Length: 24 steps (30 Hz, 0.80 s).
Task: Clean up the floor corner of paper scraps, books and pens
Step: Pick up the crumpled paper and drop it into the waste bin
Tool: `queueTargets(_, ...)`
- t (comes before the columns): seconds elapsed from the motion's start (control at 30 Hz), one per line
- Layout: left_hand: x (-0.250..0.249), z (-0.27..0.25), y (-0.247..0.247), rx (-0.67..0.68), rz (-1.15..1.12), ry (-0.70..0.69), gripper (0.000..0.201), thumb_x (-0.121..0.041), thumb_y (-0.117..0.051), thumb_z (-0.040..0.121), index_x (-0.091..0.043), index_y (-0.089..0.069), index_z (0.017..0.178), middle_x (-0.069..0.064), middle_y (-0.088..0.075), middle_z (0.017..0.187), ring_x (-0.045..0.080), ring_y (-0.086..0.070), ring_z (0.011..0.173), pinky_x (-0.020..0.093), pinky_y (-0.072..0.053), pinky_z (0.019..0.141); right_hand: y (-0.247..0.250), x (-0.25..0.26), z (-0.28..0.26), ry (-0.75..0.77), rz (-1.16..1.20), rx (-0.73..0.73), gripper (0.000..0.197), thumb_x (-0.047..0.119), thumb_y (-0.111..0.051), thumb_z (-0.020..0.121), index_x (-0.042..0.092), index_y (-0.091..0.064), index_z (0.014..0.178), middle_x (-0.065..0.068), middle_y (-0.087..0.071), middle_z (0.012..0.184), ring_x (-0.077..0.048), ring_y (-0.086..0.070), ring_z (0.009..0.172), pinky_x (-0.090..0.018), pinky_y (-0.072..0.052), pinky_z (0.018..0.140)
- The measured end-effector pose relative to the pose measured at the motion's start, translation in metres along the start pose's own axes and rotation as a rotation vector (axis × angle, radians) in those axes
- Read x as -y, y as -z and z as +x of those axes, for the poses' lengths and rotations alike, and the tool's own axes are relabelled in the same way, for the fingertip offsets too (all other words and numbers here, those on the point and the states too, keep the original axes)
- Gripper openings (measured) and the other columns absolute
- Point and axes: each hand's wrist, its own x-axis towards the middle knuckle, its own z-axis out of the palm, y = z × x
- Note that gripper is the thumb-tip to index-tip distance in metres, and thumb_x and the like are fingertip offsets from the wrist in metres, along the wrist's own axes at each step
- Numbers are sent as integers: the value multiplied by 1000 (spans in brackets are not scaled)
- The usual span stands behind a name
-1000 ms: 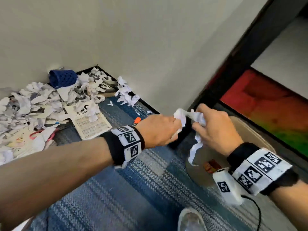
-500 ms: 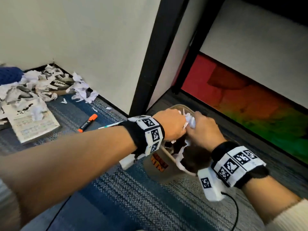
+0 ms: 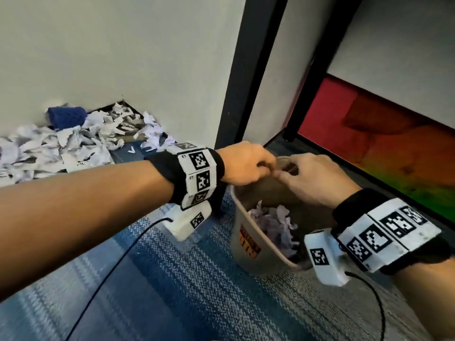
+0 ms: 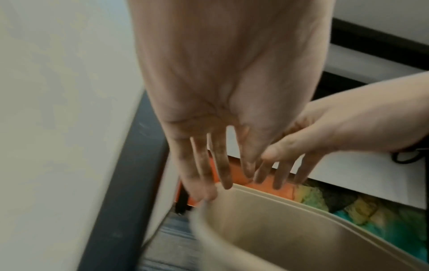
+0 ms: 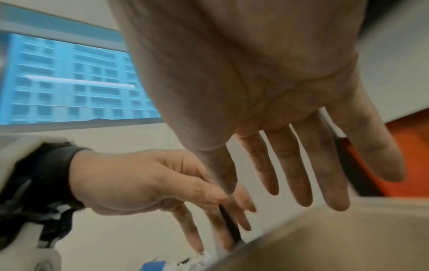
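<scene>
Both the left hand [image 3: 246,166] and right hand [image 3: 312,179] hover empty with fingers spread over the bin [image 3: 248,252], while the light, crushable paper scraps [image 3: 61,146], best scooped in loose bunches, lie far to their left.

So a second ago we had a wad of white scraps pinched between both hands, out over the carpet. Now that grip is gone: left hand [image 3: 246,166] and right hand [image 3: 312,179] have both opened up, fingers straight and spread over the beige bin [image 3: 248,252], holding nothing. The crumpled paper [image 3: 273,222] is down inside the bin, and our view has swung back toward the corner pile [image 3: 73,143].
</scene>
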Motion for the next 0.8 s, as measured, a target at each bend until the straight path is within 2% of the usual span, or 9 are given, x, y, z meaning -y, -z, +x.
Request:
queueTargets(0.13, 41, -53, 38, -73, 20, 100, 20, -21, -53, 97, -23, -68, 111, -5, -68, 90, -1, -56, 64, 20, -42, 72, 20, 51, 1, 105, -108, -49, 41, 63, -49, 86, 25, -63, 92, -3, -67, 99, -29, -62, 92, -42, -54, 79)
queueTargets(0.17, 59, -76, 49, -83, 34, 155, 18, -23, -54, 97, -23, -67, 109, -5, -69, 89, -3, -56, 63, 21, -43, 72, 22, 71, 3, 148, -138, -54, 42, 63, -49, 86, 24, -62, 92, -3, -67, 98, -29, -62, 91, -42, -54, 78)
queueTargets(0.27, 114, -146, 68, -81, 134, 301, 14, -27, -57, 95, -22, -68, 101, -9, -62, 79, 11, -57, 73, 26, -46, 77, 18, 128, 13, 248, -207, -88, 44, 62, -49, 87, 23, -62, 102, -5, -68, 100, -30, -63, 95, -43, -54, 81)
queueTargets(0.37, 170, -221, 70, -21, 245, 436, 18, -28, -57, 96, -18, -70, 104, -2, -65, 91, 16, -54, 83, 23, -39, 75, -8, 198, 31, 315, -219, -89, 41, 57, -52, 86, 22, -63, 106, -6, -68, 103, -31, -63, 98, -39, -52, 84)
queueTargets(0.43, 212, -282, 59, -24, 222, 554, 19, -27, -55, 96, -20, -71, 104, -1, -70, 100, 20, -60, 88, 24, -42, 77, -38, 253, 45, 430, -163, -10, 35, 54, -56, 86, 23, -64, 101, -4, -70, 98, -28, -64, 94, -37, -52, 83)
queueTargets(0.53, 260, -377, 23, -95, 132, 789, 21, -31, -52, 97, -20, -70, 101, 4, -71, 102, 26, -64, 90, 34, -52, 80, -85, 324, 51, 565, -42, 262, 27, 44, -62, 89, 20, -64, 100, 3, -68, 91, -19, -65, 88, -31, -51, 80)
queueTargets(0.67, 291, -491, -31, 76, 31, 1075, 21, -32, -49, 98, -17, -62, 93, 5, -63, 90, 25, -59, 81, 35, -51, 73, -144, 388, 58, 670, -415, 522, 31, 43, -57, 92, 18, -61, 110, -3, -68, 109, -21, -63, 97, -33, -52, 84)
queueTargets(0.73, 295, -526, -42, 137, 33, 1148, 20, -29, -50, 95, -15, -64, 99, 6, -65, 95, 26, -62, 87, 36, -52, 73, -159, 412, 61, 723, -590, 545, 33, 41, -55, 93, 17, -60, 114, -8, -66, 113, -27, -62, 101, -35, -51, 85)
queueTargets(0.8, 307, -550, -36, 170, 68, 1189, 20, -27, -52, 92, -14, -65, 102, 7, -67, 102, 27, -63, 94, 35, -54, 78, -170, 439, 60, 775, -599, 545, 35, 41, -54, 93, 14, -60, 113, -10, -66, 112, -29, -61, 101, -34, -50, 84)
